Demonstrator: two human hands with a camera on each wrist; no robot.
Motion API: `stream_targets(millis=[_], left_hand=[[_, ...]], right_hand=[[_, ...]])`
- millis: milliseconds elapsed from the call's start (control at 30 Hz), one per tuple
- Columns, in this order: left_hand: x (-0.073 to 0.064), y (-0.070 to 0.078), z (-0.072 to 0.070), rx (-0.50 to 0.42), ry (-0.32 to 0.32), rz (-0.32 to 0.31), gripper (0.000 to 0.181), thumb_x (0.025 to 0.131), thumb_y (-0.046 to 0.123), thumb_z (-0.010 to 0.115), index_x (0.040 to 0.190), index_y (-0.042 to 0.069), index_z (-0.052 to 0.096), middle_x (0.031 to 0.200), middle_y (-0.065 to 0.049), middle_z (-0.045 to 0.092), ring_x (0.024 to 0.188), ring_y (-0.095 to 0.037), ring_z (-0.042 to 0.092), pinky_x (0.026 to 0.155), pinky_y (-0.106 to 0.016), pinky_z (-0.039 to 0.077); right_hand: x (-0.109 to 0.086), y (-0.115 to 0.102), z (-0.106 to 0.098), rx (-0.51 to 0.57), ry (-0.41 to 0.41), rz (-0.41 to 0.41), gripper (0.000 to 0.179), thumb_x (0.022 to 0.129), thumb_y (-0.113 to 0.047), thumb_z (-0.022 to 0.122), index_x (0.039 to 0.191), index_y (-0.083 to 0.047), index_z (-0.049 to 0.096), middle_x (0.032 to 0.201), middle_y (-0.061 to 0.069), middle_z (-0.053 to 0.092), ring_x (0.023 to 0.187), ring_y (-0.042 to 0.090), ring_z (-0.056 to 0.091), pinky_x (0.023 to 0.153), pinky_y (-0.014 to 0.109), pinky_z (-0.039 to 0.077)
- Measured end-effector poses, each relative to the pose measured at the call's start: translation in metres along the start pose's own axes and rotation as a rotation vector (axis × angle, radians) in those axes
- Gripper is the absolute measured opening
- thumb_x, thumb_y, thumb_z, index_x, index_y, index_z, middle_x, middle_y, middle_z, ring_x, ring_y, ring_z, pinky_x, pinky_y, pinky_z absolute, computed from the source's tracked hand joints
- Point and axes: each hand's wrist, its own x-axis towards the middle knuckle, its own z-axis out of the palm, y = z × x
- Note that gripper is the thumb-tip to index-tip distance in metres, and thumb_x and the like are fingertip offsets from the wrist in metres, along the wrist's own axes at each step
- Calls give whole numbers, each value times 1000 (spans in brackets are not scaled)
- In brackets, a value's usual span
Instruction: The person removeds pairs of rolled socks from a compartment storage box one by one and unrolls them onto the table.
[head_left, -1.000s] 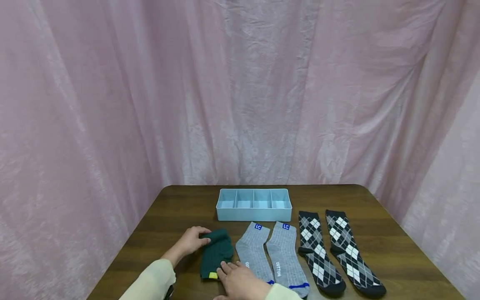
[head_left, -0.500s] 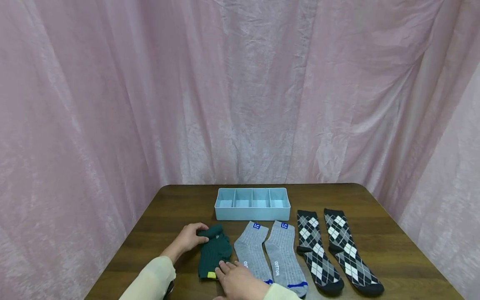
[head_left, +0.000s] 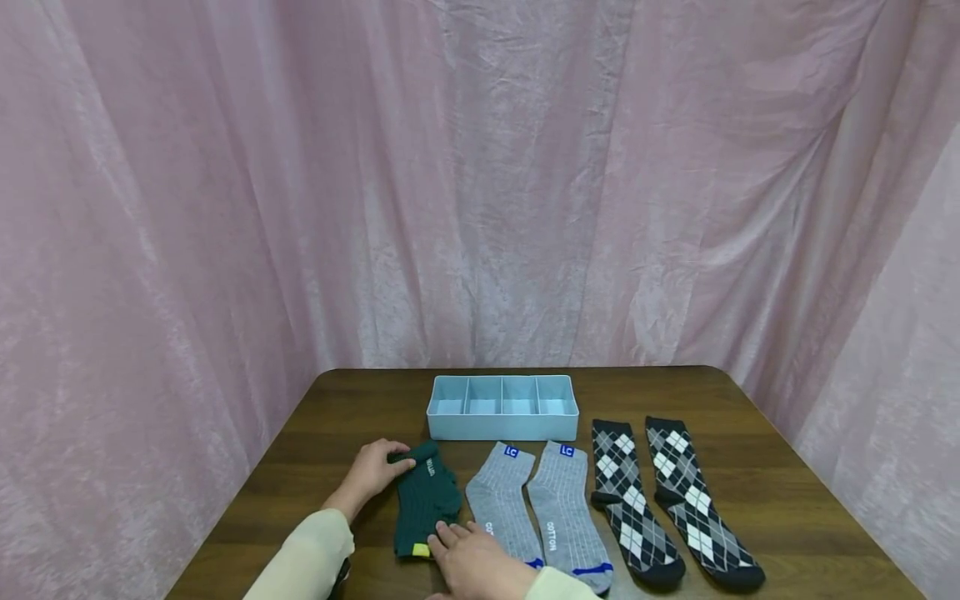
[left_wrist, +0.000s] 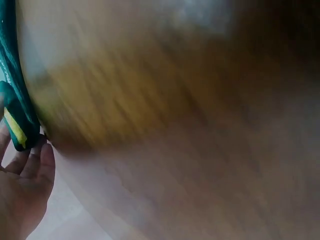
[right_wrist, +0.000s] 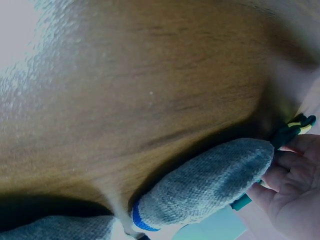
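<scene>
A dark green sock (head_left: pixel 426 500) with a yellow patch near its front end lies at the left of the table. My left hand (head_left: pixel 372 471) pinches its rolled far end between thumb and fingers; pale lettering shows just below that roll. In the left wrist view, the left hand (left_wrist: pixel 27 187) holds green fabric (left_wrist: pixel 17 110) with a yellow stripe. My right hand (head_left: pixel 480 560) lies with extended fingers at the green sock's front right corner, fingertips touching it. The same right hand (right_wrist: pixel 295 185) appears beside a grey sock (right_wrist: pixel 210 182) in the right wrist view.
Two grey socks (head_left: pixel 567 512) with blue labels lie right of the green sock. Farther right are two black, grey and white argyle socks (head_left: pixel 701 504). Behind them on the wooden table (head_left: pixel 360 400) stands a light blue box (head_left: pixel 502 427) with several compartments.
The green sock's far end has been drawn away from me by my left hand, and its lettering has come into sight. My right hand has stayed nearly still.
</scene>
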Motion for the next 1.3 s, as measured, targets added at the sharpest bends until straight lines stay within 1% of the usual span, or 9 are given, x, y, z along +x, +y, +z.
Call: stream_targets(millis=[100, 267, 367, 533, 600, 800, 1000, 1133, 1300], left_hand=[[2, -2, 0, 0, -20, -24, 26, 88, 14, 76, 113, 6, 72, 114, -11, 67, 105, -30, 61, 95, -53, 47], [7, -2, -1, -7, -5, -41, 22, 92, 10, 70, 113, 1, 70, 111, -14, 69, 98, -28, 63, 91, -51, 50], [9, -1, -2, 19, 39, -50, 22, 93, 10, 68, 112, -1, 68, 109, -16, 68, 97, -30, 63, 89, -52, 50], [14, -4, -3, 84, 132, -8, 11, 90, 6, 70, 101, 2, 69, 101, -15, 68, 95, -34, 63, 87, -53, 49], [15, -6, -3, 95, 124, -3, 11, 90, 9, 71, 99, 3, 71, 99, -13, 68, 95, -34, 63, 87, -54, 49], [21, -9, -7, 81, 13, -99, 27, 88, 18, 76, 111, 5, 71, 112, -15, 67, 103, -34, 62, 91, -56, 49], [29, -11, -8, 84, 44, -113, 27, 94, 17, 69, 116, 1, 68, 116, -20, 67, 103, -37, 62, 93, -58, 47], [35, -12, -8, 138, 60, -103, 25, 97, 17, 64, 115, 1, 68, 114, -18, 68, 99, -34, 63, 90, -56, 49], [38, -12, -12, 140, 12, -90, 36, 95, 30, 67, 116, 1, 69, 114, -17, 68, 102, -36, 63, 90, -57, 49]], right_hand=[[0, 0, 0, -16, 10, 0, 70, 94, -64, 50, 144, -15, 52, 147, 0, 49, 131, 14, 48, 103, 33, 43], [-1, 0, 2, -48, 29, -6, 70, 95, -65, 49, 144, -14, 52, 146, 1, 50, 131, 14, 48, 102, 32, 43], [0, 1, 4, -62, 39, -18, 70, 94, -64, 50, 144, -14, 53, 146, 2, 50, 130, 14, 49, 102, 32, 43], [0, 1, 4, -55, 39, -18, 69, 94, -63, 51, 144, -14, 52, 146, 2, 49, 131, 15, 49, 102, 31, 43], [0, 0, 3, -46, 36, -17, 69, 95, -62, 51, 144, -14, 52, 146, 2, 49, 131, 15, 49, 102, 31, 43], [1, 1, 3, -34, 10, -11, 70, 95, -63, 50, 145, -14, 51, 148, 1, 48, 132, 14, 47, 103, 31, 42], [1, 2, 4, -39, 8, -4, 68, 94, -60, 55, 145, -15, 52, 147, 1, 48, 132, 14, 47, 102, 31, 43], [2, 2, 3, -40, 3, -7, 67, 93, -57, 60, 144, -15, 52, 147, 0, 48, 131, 14, 48, 102, 32, 43], [3, 4, 2, -43, -8, -16, 66, 93, -56, 60, 144, -15, 52, 147, 1, 48, 131, 14, 48, 101, 32, 44]])
